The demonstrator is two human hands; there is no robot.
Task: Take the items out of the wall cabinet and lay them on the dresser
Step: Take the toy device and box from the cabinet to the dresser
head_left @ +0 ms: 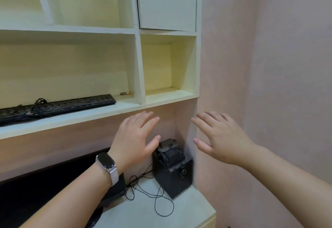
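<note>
The cream wall cabinet [138, 65] has open compartments. On its lower left shelf lies a black keyboard [59, 106] with a tangled black cord, and a small battery [124, 93] sits to its right. The small right compartment holds nothing I can see. My left hand [135, 137], with a watch on the wrist, and my right hand [219, 136] are raised side by side below the shelf, fingers straight and spread, holding nothing. Below them is the white dresser top [190, 209].
A black box-shaped device [172, 170] stands on the dresser in the corner by the pink wall, with a thin black cable [156, 197] looping across the top. A dark monitor [45, 182] fills the lower left. A shut cabinet door [167, 3] is at the upper right.
</note>
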